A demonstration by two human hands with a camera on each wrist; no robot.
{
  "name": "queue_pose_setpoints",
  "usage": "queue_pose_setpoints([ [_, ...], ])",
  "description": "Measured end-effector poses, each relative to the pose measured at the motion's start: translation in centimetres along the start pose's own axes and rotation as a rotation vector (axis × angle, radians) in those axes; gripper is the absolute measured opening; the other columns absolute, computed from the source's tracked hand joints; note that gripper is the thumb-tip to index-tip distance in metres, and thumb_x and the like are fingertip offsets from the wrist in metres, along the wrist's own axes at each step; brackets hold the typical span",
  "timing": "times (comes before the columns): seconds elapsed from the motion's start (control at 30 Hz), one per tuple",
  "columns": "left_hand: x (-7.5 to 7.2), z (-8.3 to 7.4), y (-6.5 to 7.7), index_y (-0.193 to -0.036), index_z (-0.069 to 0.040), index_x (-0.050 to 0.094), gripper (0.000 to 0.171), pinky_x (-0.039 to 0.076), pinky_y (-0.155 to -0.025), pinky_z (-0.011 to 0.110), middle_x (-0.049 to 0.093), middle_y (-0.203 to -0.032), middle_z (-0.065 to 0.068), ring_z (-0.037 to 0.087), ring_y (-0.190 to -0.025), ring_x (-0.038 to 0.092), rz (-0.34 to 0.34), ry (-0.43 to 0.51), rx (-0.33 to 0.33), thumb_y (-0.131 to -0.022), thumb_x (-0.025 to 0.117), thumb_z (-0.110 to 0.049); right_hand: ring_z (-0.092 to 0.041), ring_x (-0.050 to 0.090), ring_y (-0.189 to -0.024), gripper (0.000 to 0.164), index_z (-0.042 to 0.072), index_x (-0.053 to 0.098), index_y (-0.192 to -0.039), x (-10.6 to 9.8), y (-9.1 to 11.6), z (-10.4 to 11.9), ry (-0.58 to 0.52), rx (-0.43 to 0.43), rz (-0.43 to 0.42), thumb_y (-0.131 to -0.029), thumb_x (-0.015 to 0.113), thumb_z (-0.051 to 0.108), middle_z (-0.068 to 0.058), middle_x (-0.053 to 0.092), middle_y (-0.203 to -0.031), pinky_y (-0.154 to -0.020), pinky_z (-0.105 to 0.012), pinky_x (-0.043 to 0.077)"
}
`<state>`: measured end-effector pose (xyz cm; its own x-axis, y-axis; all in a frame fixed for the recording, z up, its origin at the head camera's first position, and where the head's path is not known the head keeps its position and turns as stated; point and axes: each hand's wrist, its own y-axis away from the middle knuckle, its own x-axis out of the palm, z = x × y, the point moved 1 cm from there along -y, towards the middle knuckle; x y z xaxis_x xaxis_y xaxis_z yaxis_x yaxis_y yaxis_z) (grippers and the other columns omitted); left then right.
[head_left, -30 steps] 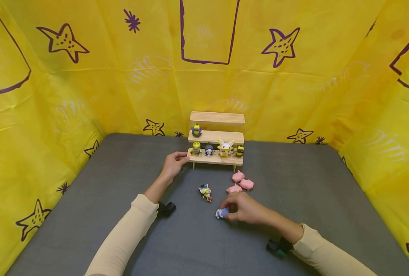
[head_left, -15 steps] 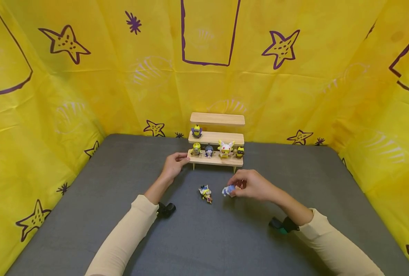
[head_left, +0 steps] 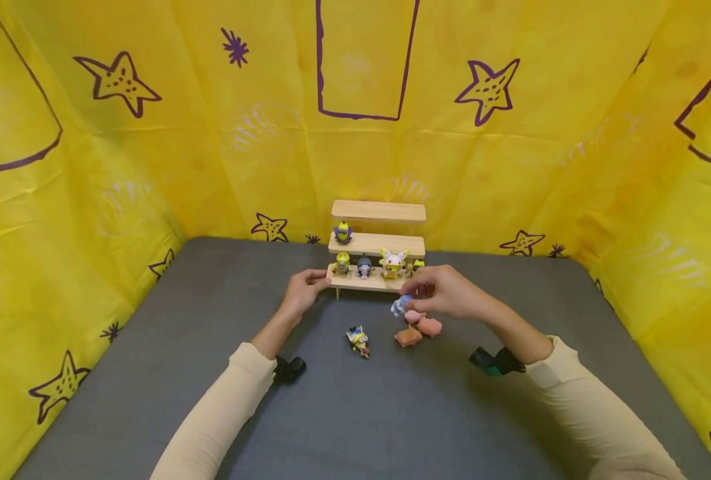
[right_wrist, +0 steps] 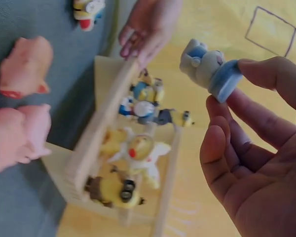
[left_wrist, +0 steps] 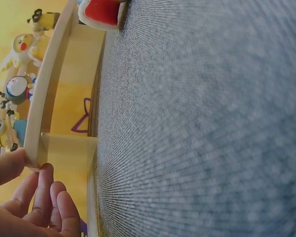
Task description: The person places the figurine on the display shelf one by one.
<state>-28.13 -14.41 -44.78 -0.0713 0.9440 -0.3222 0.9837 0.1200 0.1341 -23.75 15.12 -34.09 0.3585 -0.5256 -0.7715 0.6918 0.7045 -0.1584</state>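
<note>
My left hand (head_left: 301, 293) pinches the left end of the bottom board of a three-tier wooden shelf (head_left: 379, 211); in the left wrist view the thumb lies on top. My right hand (head_left: 454, 293) holds a small blue-and-white figurine (right_wrist: 209, 69) between thumb and fingers, raised off the table in front of the shelf's right end. Along the bottom board stand a yellow minion figure (head_left: 341, 264), a dark-capped figure (head_left: 364, 267), a white-eared figure (head_left: 393, 263) and another minion figure (right_wrist: 116, 191), partly hidden by my right hand in the head view.
Pink toy pigs (head_left: 430, 327) lie on the grey table (head_left: 331, 413) below my right hand. A minion figure (head_left: 358, 340) lies left of them. One purple-and-yellow figure (head_left: 342, 233) stands on the middle board's left end. Yellow cloth walls (head_left: 355, 160) enclose the table.
My right hand has lifted the blue-and-white figurine and carried it away from me, past the pigs, toward the shelf's right end. My left hand has kept its grip on the shelf.
</note>
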Motion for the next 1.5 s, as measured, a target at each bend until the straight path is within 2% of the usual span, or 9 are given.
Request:
queue_pose_setpoints([
  [0.27, 0.0, 0.1, 0.0, -0.124, -0.002, 0.064, 0.032, 0.042, -0.073, 0.024, 0.065, -0.118, 0.017, 0.021, -0.101, 0.059, -0.007, -0.002, 0.004, -0.096, 0.063, -0.018, -0.01, 0.053, -0.073, 0.013, 0.005, 0.075, -0.096, -1.5, -1.5, 0.4, 0.077, -0.002, -0.004, -0.084, 0.075, 0.01, -0.003, 0.069, -0.087, -0.066, -0.023, 0.048],
  [0.5, 0.2, 0.2, -0.1, -0.124, -0.003, 0.064, 0.032, 0.043, -0.073, 0.024, 0.065, -0.118, 0.016, 0.02, -0.1, 0.058, -0.003, 0.0, 0.006, -0.096, 0.063, -0.018, -0.013, 0.054, -0.072, 0.013, 0.004, 0.075, -0.097, -3.1, -2.8, 0.5, 0.117, 0.036, 0.027, -0.085, 0.072, 0.007, -0.005, 0.066, -0.085, -0.062, -0.023, 0.046],
  [0.77, 0.1, 0.1, -0.3, -0.124, -0.002, 0.064, 0.032, 0.042, -0.072, 0.024, 0.065, -0.118, 0.017, 0.02, -0.099, 0.058, 0.0, 0.002, 0.012, -0.096, 0.063, -0.018, -0.016, 0.055, -0.075, 0.013, 0.003, 0.075, -0.096, -4.3, -4.5, 0.2, 0.184, 0.024, 0.023, -0.084, 0.071, 0.007, -0.007, 0.069, -0.088, -0.066, -0.027, 0.047],
  [1.13, 0.1, 0.3, -0.2, -0.124, -0.003, 0.064, 0.032, 0.043, -0.074, 0.025, 0.064, -0.117, 0.016, 0.02, -0.099, 0.058, 0.002, 0.006, 0.003, -0.096, 0.063, -0.019, -0.021, 0.057, -0.079, 0.016, 0.001, 0.073, -0.099, -5.7, -6.4, 0.1, 0.192, 0.072, 0.016, -0.087, 0.071, 0.011, -0.012, 0.068, -0.093, -0.066, -0.029, 0.045],
  [1.5, 0.1, 0.2, -0.2, -0.124, -0.002, 0.064, 0.032, 0.043, -0.073, 0.024, 0.065, -0.118, 0.017, 0.02, -0.099, 0.059, -0.001, 0.007, 0.0, -0.095, 0.063, -0.017, -0.022, 0.058, -0.075, 0.016, 0.0, 0.073, -0.097, -6.7, -8.5, 0.4, 0.24, 0.069, -0.002, -0.088, 0.07, 0.013, -0.013, 0.072, -0.092, -0.067, -0.029, 0.046],
])
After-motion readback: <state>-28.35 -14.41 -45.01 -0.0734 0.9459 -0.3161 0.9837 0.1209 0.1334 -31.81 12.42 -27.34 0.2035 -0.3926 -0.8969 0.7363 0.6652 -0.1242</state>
